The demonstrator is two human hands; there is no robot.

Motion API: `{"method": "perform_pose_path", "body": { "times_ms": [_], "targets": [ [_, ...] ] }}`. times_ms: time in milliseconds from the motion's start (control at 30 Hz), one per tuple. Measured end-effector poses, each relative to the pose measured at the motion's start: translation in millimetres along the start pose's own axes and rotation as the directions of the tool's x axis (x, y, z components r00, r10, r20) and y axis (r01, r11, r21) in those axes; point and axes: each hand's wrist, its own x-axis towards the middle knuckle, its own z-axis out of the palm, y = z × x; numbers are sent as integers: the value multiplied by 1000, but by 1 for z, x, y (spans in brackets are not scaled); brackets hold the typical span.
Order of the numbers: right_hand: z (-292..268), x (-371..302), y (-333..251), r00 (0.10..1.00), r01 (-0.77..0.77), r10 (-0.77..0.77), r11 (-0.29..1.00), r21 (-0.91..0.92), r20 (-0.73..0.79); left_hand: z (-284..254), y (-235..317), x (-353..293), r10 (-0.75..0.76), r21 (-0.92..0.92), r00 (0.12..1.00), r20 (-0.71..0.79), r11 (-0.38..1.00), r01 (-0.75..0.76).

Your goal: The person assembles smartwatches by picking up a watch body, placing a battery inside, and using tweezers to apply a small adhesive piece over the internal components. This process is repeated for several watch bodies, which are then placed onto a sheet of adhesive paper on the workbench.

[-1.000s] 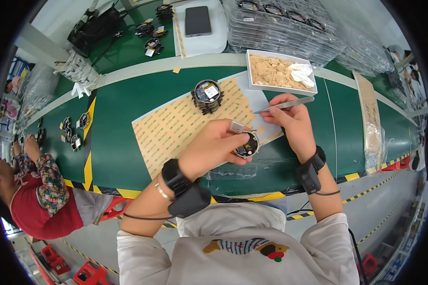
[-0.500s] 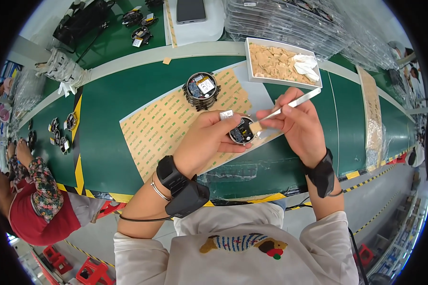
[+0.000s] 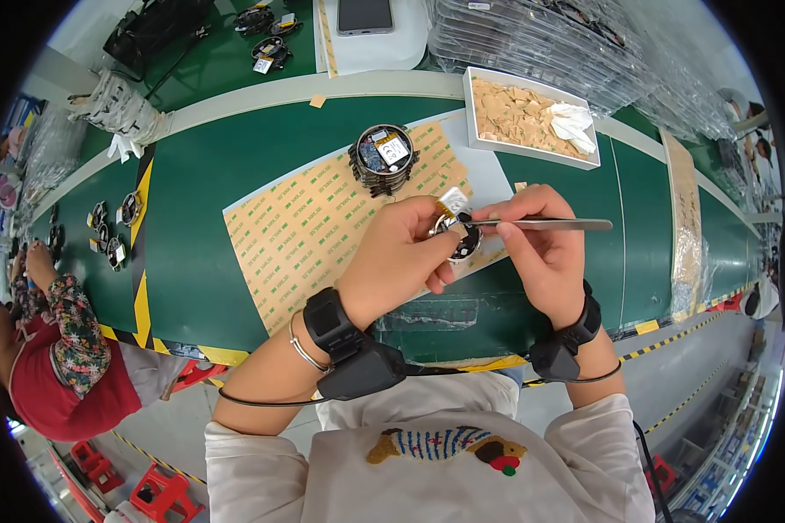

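Note:
My left hand (image 3: pixel 401 248) is closed on a round watch module (image 3: pixel 468 246) with a dark circuit board inside its metal rim. A small silver-white battery (image 3: pixel 453 201) stands tilted up at the module's far edge, beside my left fingers. In my right hand (image 3: pixel 545 248) metal tweezers (image 3: pixel 567 224) are pinched, lying nearly level, with their tips over the module. What the tips touch is too small to tell. Beyond my left hand, a stack of similar round modules (image 3: pixel 384 159) stands on a tan adhesive sheet (image 3: pixel 301 222) printed with green marks.
A white box (image 3: pixel 532 116) of tan scraps with a crumpled white cloth stands at the far right. Behind are a phone (image 3: pixel 365 16), stacked clear plastic trays (image 3: pixel 541 48) and loose modules (image 3: pixel 270 54). Another person (image 3: pixel 74 366) works at the left, near several modules (image 3: pixel 115 253).
The tweezers have swung from a slant to nearly level, and their tips have moved over the module. The tan piece by the tips no longer shows there. The battery now tilts up more.

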Motion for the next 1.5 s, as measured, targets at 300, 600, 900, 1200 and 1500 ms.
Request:
{"method": "perform_pose_path", "body": {
  "times_ms": [300, 600, 900, 1200, 1500],
  "targets": [
    [8, -7, -7, 947, 311, -318, 858, -410, 52, 7, -23, 9, 332, 87, 935, -127, 942, -323],
    [2, 2, -7, 993, -119, 122, 964, 238, 3, 4, -5, -6, 52, -187, 990, -129, 980, -75],
    [-13, 9, -8, 968, 32, 58, 936, 350, -244, 3, -5, -5, 24, -147, 998, -57, 989, -32],
    [17, 1, -11, 988, 10, -87, 862, -507, -129, 6, -13, 0, 85, -146, 994, -67, 985, -94],
    [19, -3, -4, 965, -211, 185, 968, -134, -183, 10, -11, 2, 105, -86, 990, -98, 990, -114]
  ]
}}
